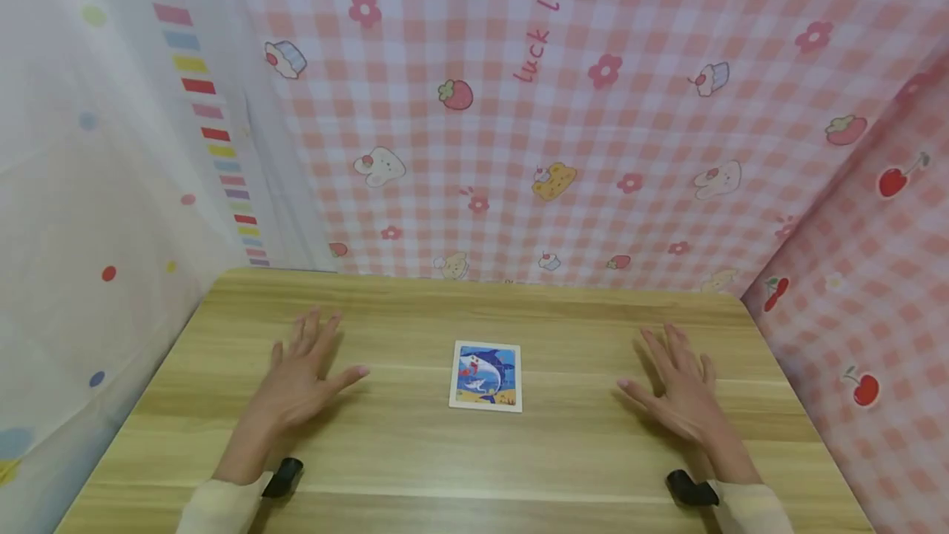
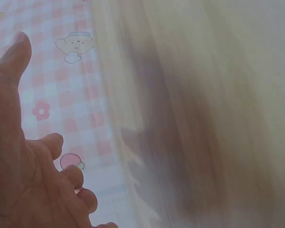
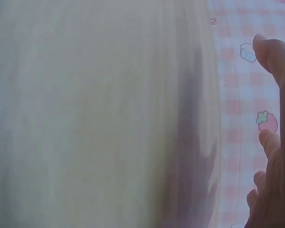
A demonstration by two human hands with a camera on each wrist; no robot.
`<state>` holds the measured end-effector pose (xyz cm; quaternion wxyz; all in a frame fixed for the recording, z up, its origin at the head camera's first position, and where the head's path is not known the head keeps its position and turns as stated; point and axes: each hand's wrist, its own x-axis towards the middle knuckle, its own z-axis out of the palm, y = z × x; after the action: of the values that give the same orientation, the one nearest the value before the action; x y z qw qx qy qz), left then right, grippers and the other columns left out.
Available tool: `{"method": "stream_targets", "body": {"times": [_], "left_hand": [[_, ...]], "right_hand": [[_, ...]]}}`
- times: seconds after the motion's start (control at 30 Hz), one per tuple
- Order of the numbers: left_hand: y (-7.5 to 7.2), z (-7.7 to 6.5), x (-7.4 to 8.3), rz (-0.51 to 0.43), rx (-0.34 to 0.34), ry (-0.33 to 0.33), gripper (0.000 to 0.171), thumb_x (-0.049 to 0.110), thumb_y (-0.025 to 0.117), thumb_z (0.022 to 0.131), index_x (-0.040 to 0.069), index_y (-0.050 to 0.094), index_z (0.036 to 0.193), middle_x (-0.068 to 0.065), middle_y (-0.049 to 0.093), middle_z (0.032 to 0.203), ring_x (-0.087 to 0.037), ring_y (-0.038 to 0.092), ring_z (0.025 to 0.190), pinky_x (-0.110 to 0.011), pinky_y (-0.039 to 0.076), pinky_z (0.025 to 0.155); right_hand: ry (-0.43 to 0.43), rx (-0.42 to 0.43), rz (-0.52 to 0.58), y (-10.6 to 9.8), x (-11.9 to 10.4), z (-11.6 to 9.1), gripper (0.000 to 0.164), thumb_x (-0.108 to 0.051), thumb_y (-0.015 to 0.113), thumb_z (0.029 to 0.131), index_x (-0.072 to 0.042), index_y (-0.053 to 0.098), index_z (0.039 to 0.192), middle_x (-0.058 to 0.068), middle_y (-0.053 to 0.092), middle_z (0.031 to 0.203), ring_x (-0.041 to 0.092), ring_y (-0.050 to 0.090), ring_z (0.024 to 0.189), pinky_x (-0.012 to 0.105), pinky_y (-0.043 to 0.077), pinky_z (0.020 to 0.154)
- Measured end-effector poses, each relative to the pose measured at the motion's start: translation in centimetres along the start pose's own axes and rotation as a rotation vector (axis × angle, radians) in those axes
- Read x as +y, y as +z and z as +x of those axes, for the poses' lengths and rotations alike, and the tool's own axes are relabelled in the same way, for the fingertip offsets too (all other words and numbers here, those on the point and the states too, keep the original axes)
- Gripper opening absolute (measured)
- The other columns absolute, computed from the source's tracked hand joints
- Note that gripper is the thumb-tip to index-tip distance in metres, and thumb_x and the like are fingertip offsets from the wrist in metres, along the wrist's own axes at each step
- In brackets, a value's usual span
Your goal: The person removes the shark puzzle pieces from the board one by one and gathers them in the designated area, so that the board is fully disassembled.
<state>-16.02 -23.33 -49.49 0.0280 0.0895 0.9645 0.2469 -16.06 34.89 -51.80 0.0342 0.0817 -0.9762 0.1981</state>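
Observation:
A small square picture puzzle [image 1: 485,377] with a white border lies flat near the middle of the wooden table. Its picture has a dark blue and white shark over a blue sea, with sand along the bottom. To its left, my left hand [image 1: 300,381] is held over the table with fingers spread and nothing in it. My right hand [image 1: 678,390] mirrors it on the other side, fingers also spread and holding nothing. Both hands stay well apart from the puzzle. In the wrist views, the left palm [image 2: 42,185] and the right thumb [image 3: 274,57] show beside shadows on the wood.
The wooden table [image 1: 474,468] ends at the back against a pink checked curtain [image 1: 504,130]. A white dotted curtain [image 1: 111,204] hangs on the left, a cherry-patterned pink one [image 1: 882,311] on the right. Dark wrist mounts [image 1: 284,478] sit at both cuffs.

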Motion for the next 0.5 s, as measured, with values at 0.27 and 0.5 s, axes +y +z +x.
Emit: {"method": "stream_targets", "body": {"times": [0.27, 0.5], "left_hand": [[0.7, 0.7, 0.9, -0.034, -0.004, 0.015, 0.097, 0.068, 0.052, 0.097, 0.016, 0.008, 0.166, -0.020, -0.006, 0.171, -0.045, -0.004, 0.158, -0.077, 0.004, 0.117], [1.6, 1.1, 1.6, -0.068, -0.003, 0.035, 0.098, 0.068, 0.052, 0.096, 0.014, 0.011, 0.166, -0.020, -0.003, 0.172, -0.043, -0.002, 0.159, -0.075, 0.008, 0.119]], "right_hand": [[-0.018, -0.006, 0.061, 0.5, -1.2, 0.7, 0.095, -0.060, 0.066, 0.092, -0.021, 0.019, 0.165, 0.017, 0.000, 0.173, 0.045, 0.003, 0.158, 0.077, -0.001, 0.115], [-0.032, -0.012, 0.098, 1.1, -2.6, 1.2, 0.096, -0.057, 0.069, 0.091, -0.019, 0.020, 0.165, 0.018, 0.001, 0.173, 0.046, 0.006, 0.157, 0.075, 0.001, 0.117]]}}
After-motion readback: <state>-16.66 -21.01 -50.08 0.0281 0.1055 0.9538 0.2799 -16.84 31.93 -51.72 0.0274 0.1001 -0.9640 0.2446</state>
